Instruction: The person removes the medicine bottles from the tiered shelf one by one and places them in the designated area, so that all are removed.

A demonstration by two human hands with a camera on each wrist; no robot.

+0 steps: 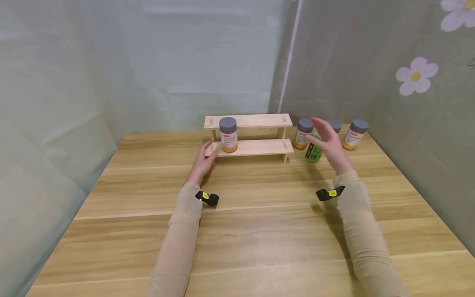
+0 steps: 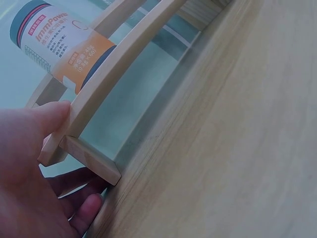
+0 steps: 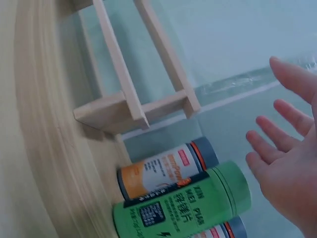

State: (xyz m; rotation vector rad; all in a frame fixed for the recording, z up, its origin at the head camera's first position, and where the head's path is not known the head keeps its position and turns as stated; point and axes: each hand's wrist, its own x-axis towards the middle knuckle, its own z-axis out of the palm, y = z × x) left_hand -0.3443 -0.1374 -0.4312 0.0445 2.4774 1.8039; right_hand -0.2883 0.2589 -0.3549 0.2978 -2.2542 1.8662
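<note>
My left hand point(image 1: 200, 166) grips the left end of a two-step wooden rack point(image 1: 259, 147), thumb on top of the lower step and fingers around the side by the leg. Close to that thumb, a supplement bottle point(image 1: 229, 138) with a dark cap and a white and orange label stands upright on the lower step. My right hand point(image 1: 331, 149) hovers with fingers spread and nothing in it. Just behind it is a green bottle point(image 3: 183, 206), partly covered by the hand in the head view. Another white and orange bottle point(image 1: 301, 135) stands beside the green one.
Two more dark-capped bottles stand at the back right: one point(image 1: 335, 125) mostly hidden by my right hand, the other point(image 1: 355, 135) near the table's right edge. The rack's upper step point(image 1: 256, 120) lies close to the back curtain point(image 1: 208, 62). A wooden tabletop point(image 1: 259, 231) stretches in front.
</note>
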